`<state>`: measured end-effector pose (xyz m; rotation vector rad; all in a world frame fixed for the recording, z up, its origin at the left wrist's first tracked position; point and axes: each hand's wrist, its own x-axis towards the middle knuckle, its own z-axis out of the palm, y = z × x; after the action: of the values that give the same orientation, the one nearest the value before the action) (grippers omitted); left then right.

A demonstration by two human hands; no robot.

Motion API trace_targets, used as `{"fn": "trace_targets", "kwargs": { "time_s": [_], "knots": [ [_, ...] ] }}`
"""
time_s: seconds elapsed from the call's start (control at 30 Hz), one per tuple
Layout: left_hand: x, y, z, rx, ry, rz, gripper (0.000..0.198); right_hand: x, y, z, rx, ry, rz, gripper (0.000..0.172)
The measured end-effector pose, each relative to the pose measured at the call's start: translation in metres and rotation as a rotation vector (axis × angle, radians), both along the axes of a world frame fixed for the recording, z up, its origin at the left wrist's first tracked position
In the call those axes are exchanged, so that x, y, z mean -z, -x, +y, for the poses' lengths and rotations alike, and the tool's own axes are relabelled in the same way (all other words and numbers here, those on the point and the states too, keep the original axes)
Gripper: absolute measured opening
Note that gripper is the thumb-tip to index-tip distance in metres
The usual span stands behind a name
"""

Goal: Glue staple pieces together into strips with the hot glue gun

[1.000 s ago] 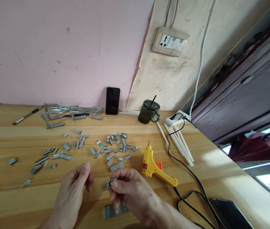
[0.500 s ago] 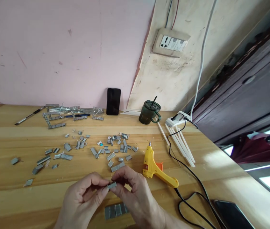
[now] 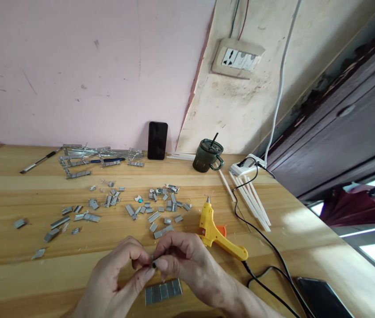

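My left hand [image 3: 114,278] and my right hand [image 3: 187,263] meet near the table's front edge, fingertips pinched together on one small grey staple strip [image 3: 154,264], mostly hidden by the fingers. Just below them a flat row of joined staple strips [image 3: 162,291] lies on the wooden table [image 3: 24,274]. Several loose staple strips [image 3: 156,207] are scattered beyond the hands. A yellow glue gun [image 3: 216,234] lies right of my right hand, nozzle pointing away.
Glue sticks [image 3: 252,201], a black cord [image 3: 257,247] and a white power strip [image 3: 245,165] lie at the right. A dark mug [image 3: 206,155], an upright phone [image 3: 157,140], assembled staple pieces [image 3: 84,161] and a pen [image 3: 38,161] stand by the wall. Another phone [image 3: 322,298] lies front right.
My left hand has come in from the left to meet my right hand. Both now pinch the staple strip, which only the right hand held a second ago.
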<state>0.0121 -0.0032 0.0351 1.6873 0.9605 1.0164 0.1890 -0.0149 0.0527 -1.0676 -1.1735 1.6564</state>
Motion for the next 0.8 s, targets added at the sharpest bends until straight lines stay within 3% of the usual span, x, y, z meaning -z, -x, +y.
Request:
{"fn": "trace_targets", "kwargs": {
  "time_s": [0.13, 0.33, 0.6, 0.8],
  "knots": [
    [-0.007, -0.001, 0.001, -0.003, 0.2, -0.009, 0.02, 0.004, -0.001, 0.0, -0.045, 0.084, 0.144, 0.04],
    [-0.015, -0.001, 0.002, 0.001, 0.399, -0.107, 0.025, 0.005, 0.0, -0.003, -0.049, 0.037, 0.225, 0.025],
    [-0.013, 0.0, 0.001, 0.042, 0.326, -0.08, 0.016, -0.004, 0.005, -0.007, 0.062, -0.017, 0.065, 0.019],
    [-0.008, 0.002, -0.001, 0.04, 0.301, -0.091, 0.016, 0.004, 0.005, -0.003, 0.04, 0.058, 0.116, 0.027]
  ]
}}
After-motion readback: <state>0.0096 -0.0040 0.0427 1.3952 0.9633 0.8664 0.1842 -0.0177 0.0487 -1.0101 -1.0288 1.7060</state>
